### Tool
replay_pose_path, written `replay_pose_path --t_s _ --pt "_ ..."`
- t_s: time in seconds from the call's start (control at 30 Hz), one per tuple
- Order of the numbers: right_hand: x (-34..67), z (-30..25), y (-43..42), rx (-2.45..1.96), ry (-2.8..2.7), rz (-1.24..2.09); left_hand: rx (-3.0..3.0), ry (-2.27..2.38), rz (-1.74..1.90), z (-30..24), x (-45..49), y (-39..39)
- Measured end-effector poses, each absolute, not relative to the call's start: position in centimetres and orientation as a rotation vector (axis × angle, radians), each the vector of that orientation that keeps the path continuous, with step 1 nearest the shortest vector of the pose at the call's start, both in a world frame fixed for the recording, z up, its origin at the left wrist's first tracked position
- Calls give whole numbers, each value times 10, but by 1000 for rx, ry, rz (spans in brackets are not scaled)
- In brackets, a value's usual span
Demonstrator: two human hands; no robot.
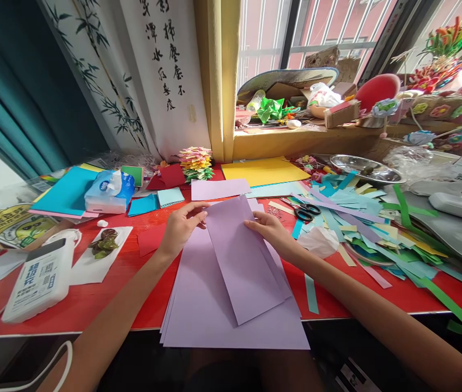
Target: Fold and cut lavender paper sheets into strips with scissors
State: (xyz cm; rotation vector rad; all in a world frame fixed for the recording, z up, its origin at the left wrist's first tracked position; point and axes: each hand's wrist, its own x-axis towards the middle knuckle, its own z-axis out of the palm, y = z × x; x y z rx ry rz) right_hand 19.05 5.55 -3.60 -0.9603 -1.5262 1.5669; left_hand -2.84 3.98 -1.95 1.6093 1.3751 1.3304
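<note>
A folded lilac paper sheet (241, 256) lies slanted on a stack of lilac sheets (214, 321) at the front of the red table (125, 272). My left hand (180, 226) pinches the folded sheet's upper left edge. My right hand (269, 228) pinches its upper right edge. Both hands have fingers closed on the paper.
Black-handled scissors (307, 211) lie right of my hands amid several blue, green and yellow paper strips (370, 228). A tissue pack (108, 191), blue paper (70, 190), a white bottle (38, 280), a yellow sheet (263, 170) and a metal bowl (364, 167) stand around. The windowsill holds clutter.
</note>
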Motion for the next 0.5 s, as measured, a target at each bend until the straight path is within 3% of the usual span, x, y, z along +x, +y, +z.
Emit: replay_pose_path --t_s 0.33,0.5 --pt "190 -32 55 -970 -1426 1600 1416 1271 1169 -23 -28 43" --pt "191 -32 55 -1005 -1487 1616 1386 1278 1287 -22 -28 43"
